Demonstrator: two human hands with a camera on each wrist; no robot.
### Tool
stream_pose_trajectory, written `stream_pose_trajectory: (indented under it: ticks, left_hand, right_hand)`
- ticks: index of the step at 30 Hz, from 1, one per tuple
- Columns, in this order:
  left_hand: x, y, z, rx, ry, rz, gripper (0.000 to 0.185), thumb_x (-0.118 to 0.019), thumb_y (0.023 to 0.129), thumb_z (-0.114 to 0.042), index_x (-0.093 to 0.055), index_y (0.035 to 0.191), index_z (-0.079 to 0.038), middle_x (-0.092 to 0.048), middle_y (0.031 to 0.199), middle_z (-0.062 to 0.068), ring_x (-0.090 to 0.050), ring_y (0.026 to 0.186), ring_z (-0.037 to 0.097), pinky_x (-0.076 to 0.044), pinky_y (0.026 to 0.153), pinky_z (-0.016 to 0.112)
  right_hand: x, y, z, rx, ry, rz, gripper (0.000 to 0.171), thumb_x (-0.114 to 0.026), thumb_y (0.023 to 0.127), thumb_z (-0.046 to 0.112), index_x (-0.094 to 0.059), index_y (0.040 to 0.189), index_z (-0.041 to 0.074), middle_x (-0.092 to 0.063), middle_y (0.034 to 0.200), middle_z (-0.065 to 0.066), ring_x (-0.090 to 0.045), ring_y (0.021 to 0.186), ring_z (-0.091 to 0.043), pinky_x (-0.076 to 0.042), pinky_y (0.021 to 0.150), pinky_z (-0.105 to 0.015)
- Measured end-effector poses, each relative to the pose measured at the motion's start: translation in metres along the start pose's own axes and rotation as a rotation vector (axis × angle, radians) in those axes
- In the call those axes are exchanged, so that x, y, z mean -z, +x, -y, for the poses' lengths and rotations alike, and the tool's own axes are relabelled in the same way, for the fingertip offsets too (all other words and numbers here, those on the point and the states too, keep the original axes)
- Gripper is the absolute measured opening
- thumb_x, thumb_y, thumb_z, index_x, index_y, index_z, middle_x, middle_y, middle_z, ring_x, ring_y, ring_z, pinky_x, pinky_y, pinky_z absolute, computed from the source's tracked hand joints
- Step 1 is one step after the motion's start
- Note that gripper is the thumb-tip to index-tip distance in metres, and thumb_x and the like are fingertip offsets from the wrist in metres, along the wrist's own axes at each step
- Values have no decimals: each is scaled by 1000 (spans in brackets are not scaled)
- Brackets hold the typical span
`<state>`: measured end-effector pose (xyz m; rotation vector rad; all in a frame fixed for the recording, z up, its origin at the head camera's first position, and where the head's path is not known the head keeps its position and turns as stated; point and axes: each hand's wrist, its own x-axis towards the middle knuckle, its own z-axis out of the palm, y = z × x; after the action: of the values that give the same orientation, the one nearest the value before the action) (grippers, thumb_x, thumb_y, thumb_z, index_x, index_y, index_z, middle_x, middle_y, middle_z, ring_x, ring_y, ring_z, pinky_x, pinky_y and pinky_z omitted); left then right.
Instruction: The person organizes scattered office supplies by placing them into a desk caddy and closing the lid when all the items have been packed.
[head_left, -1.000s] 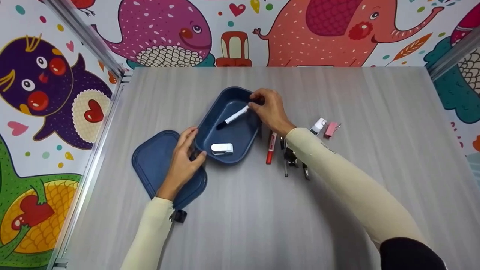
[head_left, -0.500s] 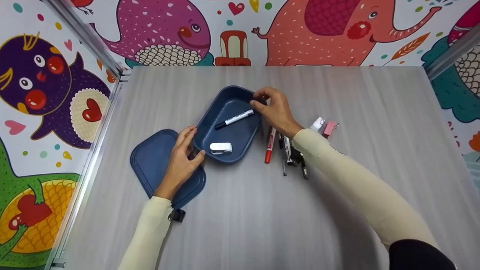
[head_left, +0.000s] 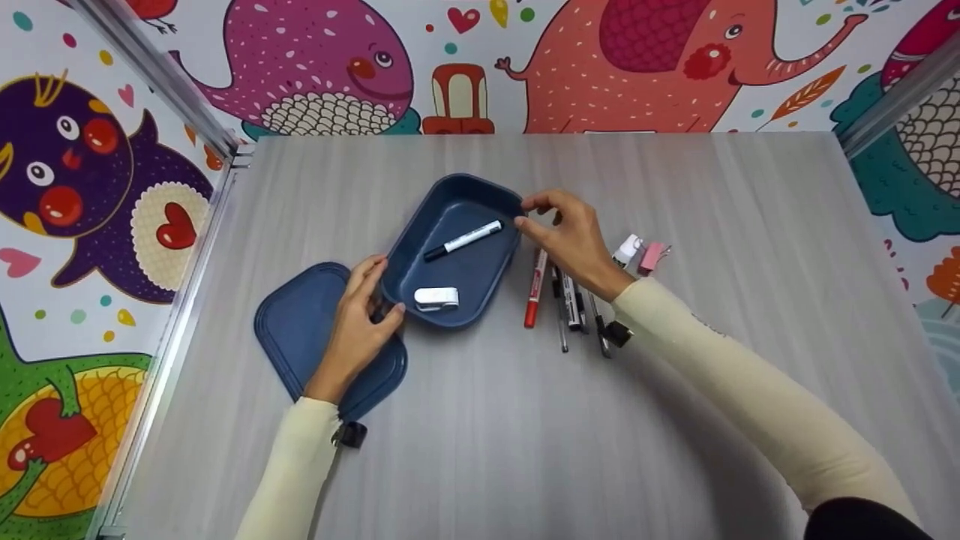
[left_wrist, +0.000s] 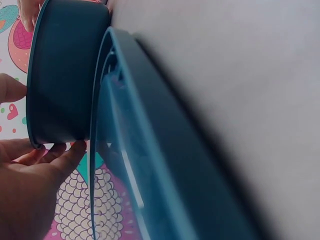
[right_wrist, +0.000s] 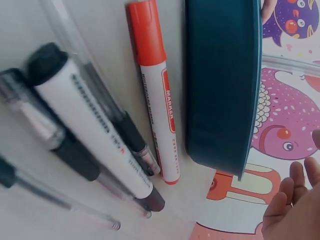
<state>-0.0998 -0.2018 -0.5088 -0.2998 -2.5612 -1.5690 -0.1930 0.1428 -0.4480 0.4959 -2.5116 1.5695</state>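
Observation:
A deep blue rectangular box (head_left: 480,289) stands uncovered. Inside it lie a white marker with a black cap (head_left: 463,241) and a small white object with a rounded end (head_left: 436,298), perhaps a stapler or clip. My left hand (head_left: 356,326) holds the box's left corner, thumb on one side and fingers bent against the other. Beneath that hand and forearm is the blue lid (head_left: 300,322), partly hidden. My right hand (head_left: 570,236) is beside the box's right rim, fingers loosely bent and nothing between them; whether a fingertip touches the rim is unclear.
Right of the box lie a red marker (right_wrist: 157,95), a black-capped white marker (right_wrist: 95,125) and several pens (right_wrist: 75,155). Farther right are a small white bottle (head_left: 627,250) and a pink binder clip (head_left: 652,257). A patterned wall (head_left: 622,67) borders the table's back.
My right hand has let go of the black-capped marker, which now lies flat in the box. That hand has drawn back rightward over the rim. My left hand stays at the corner.

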Motion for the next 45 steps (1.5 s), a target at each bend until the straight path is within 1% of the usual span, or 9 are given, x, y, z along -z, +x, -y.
stream_pose_trajectory:
  ticks: [6,12,19,21,27,30,33,36,45]
  left_hand:
    - [1,-1,1,-1,-14,-2,73,-77,95,3,-48,162,6,-43,169,15,-55,124,30,-45,90,27]
    - [2,-2,0,18,-26,3,74,-77,95,4,-47,163,5,-43,170,14,-52,134,29,-46,96,25]
    - [2,-2,0,10,-34,-1,73,-75,94,5,-47,161,9,-42,169,18,-49,145,32,-45,105,21]
    - [2,-2,0,8,-37,0,73,-74,94,6,-47,161,9,-42,169,19,-48,147,33,-43,105,18]
    - [1,-1,1,23,-33,6,73,-75,94,6,-47,162,7,-41,170,17,-45,150,31,-47,113,40]
    - [1,-1,1,27,-36,8,73,-75,95,6,-47,162,7,-41,170,16,-45,150,31,-46,115,39]
    - [1,-1,1,19,-29,8,73,-75,95,5,-47,162,7,-42,170,16,-46,149,30,-44,113,28]
    - [1,-1,0,9,-19,3,74,-76,94,4,-48,162,7,-42,170,16,-47,147,29,-42,107,20]
    - [0,0,-1,0,-17,-3,74,-76,94,5,-48,162,7,-43,169,17,-52,138,30,-44,100,20]
  right_hand:
    - [16,-15,1,28,-22,-9,27,-81,101,16,-77,124,1,-74,122,-13,-63,116,-33,-47,99,-42]
    - [33,-30,-1,19,-36,-22,24,-80,102,13,-77,123,2,-74,123,-12,-64,119,-35,-48,100,-42]
    - [50,-43,-4,-9,-49,-75,24,-83,99,11,-79,122,4,-76,123,-9,-64,117,-21,-46,100,-41]
    - [55,-46,-5,-16,-61,-90,25,-84,98,11,-79,122,4,-75,124,-8,-65,118,-23,-46,101,-40]
    - [70,-60,-13,-65,-53,-137,27,-84,98,8,-78,124,5,-74,127,-8,-61,116,-18,-46,101,-34]
    - [77,-68,-18,-104,-24,-166,28,-85,97,7,-79,124,5,-74,127,-8,-61,109,-21,-50,92,-28]
    - [83,-76,-22,-139,-2,-196,28,-87,95,6,-79,122,3,-74,125,-10,-61,104,-27,-49,84,-23]
    - [86,-83,-26,-157,-18,-211,29,-88,93,4,-80,122,2,-74,122,-12,-60,103,-29,-46,88,-23]
    - [97,-97,-24,-155,-41,-311,25,-81,91,-12,-76,115,-12,-73,119,-26,-58,103,-5,-45,96,-33]
